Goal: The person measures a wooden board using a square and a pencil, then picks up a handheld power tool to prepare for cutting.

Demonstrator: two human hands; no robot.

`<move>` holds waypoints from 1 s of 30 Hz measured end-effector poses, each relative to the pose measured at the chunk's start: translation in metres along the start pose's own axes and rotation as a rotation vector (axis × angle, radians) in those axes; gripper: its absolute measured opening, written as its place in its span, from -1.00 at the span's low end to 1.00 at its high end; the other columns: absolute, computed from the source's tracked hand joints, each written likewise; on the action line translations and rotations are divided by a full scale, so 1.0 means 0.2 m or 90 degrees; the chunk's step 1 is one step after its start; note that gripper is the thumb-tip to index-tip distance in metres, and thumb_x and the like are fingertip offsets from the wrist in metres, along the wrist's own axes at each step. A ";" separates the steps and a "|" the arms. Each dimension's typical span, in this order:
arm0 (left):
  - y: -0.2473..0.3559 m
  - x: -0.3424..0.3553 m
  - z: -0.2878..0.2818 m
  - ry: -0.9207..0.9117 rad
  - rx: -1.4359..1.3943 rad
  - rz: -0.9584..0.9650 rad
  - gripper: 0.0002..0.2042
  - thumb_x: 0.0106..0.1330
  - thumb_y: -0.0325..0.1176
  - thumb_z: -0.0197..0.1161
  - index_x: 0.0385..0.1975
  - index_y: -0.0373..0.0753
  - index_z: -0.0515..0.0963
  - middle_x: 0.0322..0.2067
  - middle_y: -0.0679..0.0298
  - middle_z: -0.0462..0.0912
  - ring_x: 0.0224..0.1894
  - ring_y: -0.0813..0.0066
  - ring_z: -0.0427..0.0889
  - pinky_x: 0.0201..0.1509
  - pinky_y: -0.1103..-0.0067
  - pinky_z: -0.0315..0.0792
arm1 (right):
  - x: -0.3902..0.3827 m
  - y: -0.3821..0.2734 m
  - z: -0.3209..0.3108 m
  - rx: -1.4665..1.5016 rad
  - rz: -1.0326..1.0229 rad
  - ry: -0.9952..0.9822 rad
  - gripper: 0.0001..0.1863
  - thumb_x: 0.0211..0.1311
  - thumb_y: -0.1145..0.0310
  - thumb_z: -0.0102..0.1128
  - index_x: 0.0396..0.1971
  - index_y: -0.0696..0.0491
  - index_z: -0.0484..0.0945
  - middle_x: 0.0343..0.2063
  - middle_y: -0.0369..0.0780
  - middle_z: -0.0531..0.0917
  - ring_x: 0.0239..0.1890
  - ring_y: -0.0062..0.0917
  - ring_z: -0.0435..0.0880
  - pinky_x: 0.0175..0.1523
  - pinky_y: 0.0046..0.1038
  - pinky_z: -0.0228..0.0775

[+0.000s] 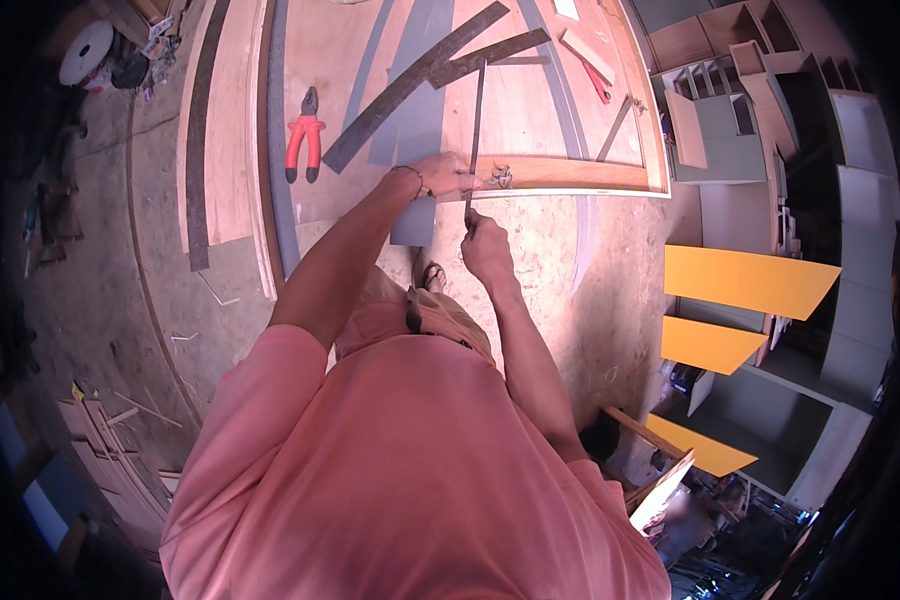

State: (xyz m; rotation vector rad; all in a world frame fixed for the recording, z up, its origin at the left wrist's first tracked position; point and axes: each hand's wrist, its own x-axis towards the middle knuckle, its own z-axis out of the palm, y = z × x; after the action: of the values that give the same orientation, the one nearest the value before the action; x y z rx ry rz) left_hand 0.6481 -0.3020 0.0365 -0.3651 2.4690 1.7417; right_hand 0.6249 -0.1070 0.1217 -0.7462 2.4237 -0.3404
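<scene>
My right hand [486, 246] is closed round the lower end of a long, thin dark bar [477, 120], perhaps a file, which points away from me across the workbench. Just left of the bar, my left hand [446, 173] lies low at the bench's near edge, its fingers bent toward the bar. What those fingers grip, if anything, is hidden. Beneath the left wrist a grey strip [413, 226] sticks out past the edge. Close to the left fingertips sits a small cluster of metal pieces [499, 176].
Red-handled pliers [304, 140] lie left on the wooden panel [350, 190]. Dark strips [415, 85] cross farther back, near a red-handled tool [598, 84]. Cabinets [735, 135] and yellow panels [750, 280] stand at right; boards [115, 460] lean at lower left.
</scene>
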 end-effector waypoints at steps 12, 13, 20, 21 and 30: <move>-0.06 0.07 -0.05 -0.065 -0.050 -0.028 -0.49 0.34 0.10 0.40 -0.02 -0.27 0.77 -0.14 0.10 0.80 -0.05 0.40 0.70 0.14 0.40 0.52 | 0.04 0.05 0.10 0.015 -0.036 0.073 -0.64 0.47 0.40 0.04 0.15 0.05 0.67 -0.07 0.18 0.72 0.04 0.13 0.70 0.15 0.02 0.56; 0.01 0.06 -0.08 -0.107 -0.006 -0.104 -0.51 0.31 0.08 0.44 -0.04 -0.26 0.78 -0.13 0.12 0.80 -0.02 0.43 0.69 0.17 0.42 0.51 | 0.02 0.03 0.08 0.002 -0.008 0.056 -0.64 0.47 0.39 0.04 0.16 0.05 0.66 -0.06 0.18 0.72 0.04 0.13 0.70 0.15 0.02 0.56; -0.05 0.04 -0.01 -0.030 -0.104 -0.007 -0.64 0.26 -0.12 0.50 -0.10 -0.26 0.79 -0.16 0.20 0.82 -0.03 0.40 0.73 0.19 0.50 0.51 | 0.04 0.04 0.11 -0.005 -0.006 0.054 -0.61 0.47 0.40 0.02 0.20 0.01 0.65 -0.04 0.17 0.72 0.05 0.10 0.71 0.16 0.02 0.56; -0.07 0.05 0.00 -0.028 -0.108 0.013 -0.67 0.25 -0.18 0.50 -0.11 -0.27 0.79 -0.16 0.21 0.82 -0.04 0.39 0.74 0.19 0.50 0.52 | 0.05 0.03 0.12 -0.005 -0.005 0.061 -0.61 0.47 0.40 0.02 0.21 0.01 0.64 -0.04 0.17 0.72 0.05 0.10 0.71 0.16 0.02 0.56; -0.11 0.09 0.06 -0.027 -0.201 -0.009 -0.67 0.17 -0.40 0.59 -0.09 -0.34 0.72 -0.10 0.20 0.80 -0.04 0.46 0.74 0.13 0.53 0.57 | 0.13 0.19 0.18 0.040 -0.086 0.050 -0.64 0.46 0.38 0.13 0.19 0.10 0.62 -0.10 0.18 0.73 -0.04 0.09 0.75 0.08 -0.02 0.58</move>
State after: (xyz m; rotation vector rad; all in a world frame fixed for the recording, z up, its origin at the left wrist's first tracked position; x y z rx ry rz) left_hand 0.6364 -0.2996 0.0074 -0.3650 2.1565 2.1115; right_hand 0.6123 -0.0936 0.0663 -0.8857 2.4288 -0.5055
